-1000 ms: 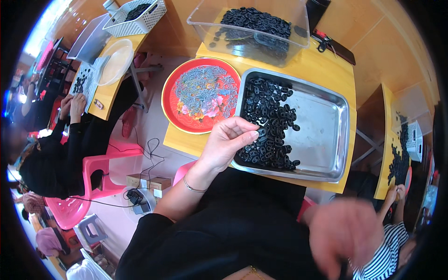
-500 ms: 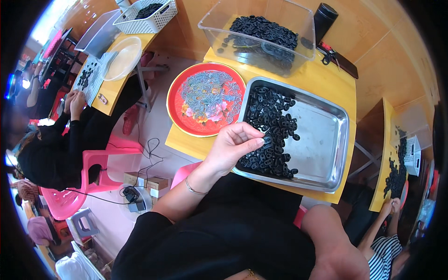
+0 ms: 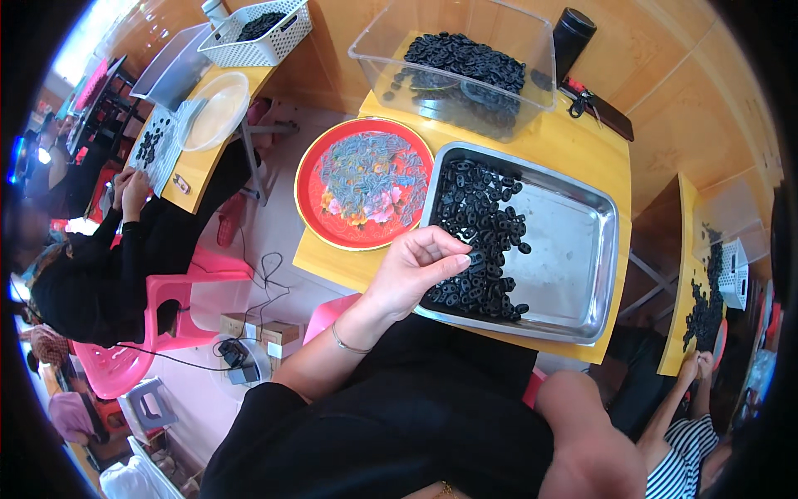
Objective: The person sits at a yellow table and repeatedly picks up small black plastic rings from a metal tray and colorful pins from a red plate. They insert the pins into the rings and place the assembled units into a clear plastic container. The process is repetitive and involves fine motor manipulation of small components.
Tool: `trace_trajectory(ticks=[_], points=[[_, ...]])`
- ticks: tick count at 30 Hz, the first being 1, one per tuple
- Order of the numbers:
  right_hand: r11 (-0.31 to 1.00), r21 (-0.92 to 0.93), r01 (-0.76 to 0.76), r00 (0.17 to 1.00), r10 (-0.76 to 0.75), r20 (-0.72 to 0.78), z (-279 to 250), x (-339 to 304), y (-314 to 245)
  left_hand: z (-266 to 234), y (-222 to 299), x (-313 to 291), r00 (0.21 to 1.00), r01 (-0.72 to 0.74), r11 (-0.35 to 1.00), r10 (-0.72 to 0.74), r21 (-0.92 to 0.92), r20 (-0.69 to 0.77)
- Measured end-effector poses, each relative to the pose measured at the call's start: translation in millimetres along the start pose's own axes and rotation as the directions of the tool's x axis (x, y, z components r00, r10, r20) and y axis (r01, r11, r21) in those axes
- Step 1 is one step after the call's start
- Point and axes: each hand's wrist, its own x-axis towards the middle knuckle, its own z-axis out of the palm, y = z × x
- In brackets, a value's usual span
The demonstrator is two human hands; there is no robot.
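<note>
My left hand (image 3: 413, 270) is raised over the near left part of a steel tray (image 3: 565, 249), thumb and forefinger pinched together. Whatever the fingertips may hold is too small to make out. Small black oval pieces with holes (image 3: 480, 249) are heaped in the tray's left half, behind and below the hand. Beyond the hand to the left sits a round red floral tray (image 3: 312, 218), spread with many small slim grey pieces (image 3: 366, 166). My right arm (image 3: 586, 432) is bent at the lower right; its hand is out of view.
A clear plastic bin (image 3: 374, 71) of black pieces stands at the table's back, beside a black cylinder (image 3: 572, 41) and small scissors (image 3: 580, 104). Co-workers sit at a left table (image 3: 193, 195) and a right table (image 3: 677, 283). Cables (image 3: 270, 274) and a pink chair (image 3: 199, 291) are left.
The view has shifted slightly, so the tables and trays sit a little differently in the picture. My left hand keeps its pinch in nearly the same place.
</note>
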Motion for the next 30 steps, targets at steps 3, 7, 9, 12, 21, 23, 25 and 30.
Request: trace_trajectory(ticks=[3,7,9,12,21,23,25,30], points=[[0.975,-0.077,-0.209,0.964,0.219,0.153,0.0,-27.1,9.5,-1.5,1.5,-3.8,1.0,-0.02,1.0,0.02,0.018,0.005],[0.563,-0.485,-0.669,0.425,0.825,0.371,17.9,-70.8,42.4,0.9,4.2,-5.2,1.0,0.017,1.0,-0.017,-0.006,0.007],[0.502,-0.443,-0.742,0.284,0.836,0.47,18.4,-93.2,46.4,2.7,3.3,-4.6,1.0,0.014,1.0,-0.014,-0.024,0.014],[0.447,-0.408,-0.796,0.218,0.84,0.497,17.5,-107.0,43.3,3.3,1.5,-3.7,1.0,0.002,0.999,-0.001,-0.042,0.026],[0.358,-0.373,-0.856,0.199,0.894,0.402,19.7,-116.1,39.7,2.6,0.3,-6.5,0.999,0.025,1.0,-0.025,-0.015,0.029],[0.348,-0.372,-0.861,0.198,0.901,0.385,19.8,-119.6,37.8,2.7,-0.5,-6.5,0.999,0.027,1.0,-0.026,-0.015,0.024],[0.339,-0.364,-0.867,0.196,0.906,0.375,19.2,-122.8,36.7,2.0,-0.6,-5.9,0.999,0.03,0.999,-0.029,-0.016,0.029],[0.256,-0.286,-0.924,0.122,0.902,0.413,17.2,-120.3,41.2,-0.8,-1.4,-6.6,0.998,0.051,0.999,-0.05,-0.008,0.029]])
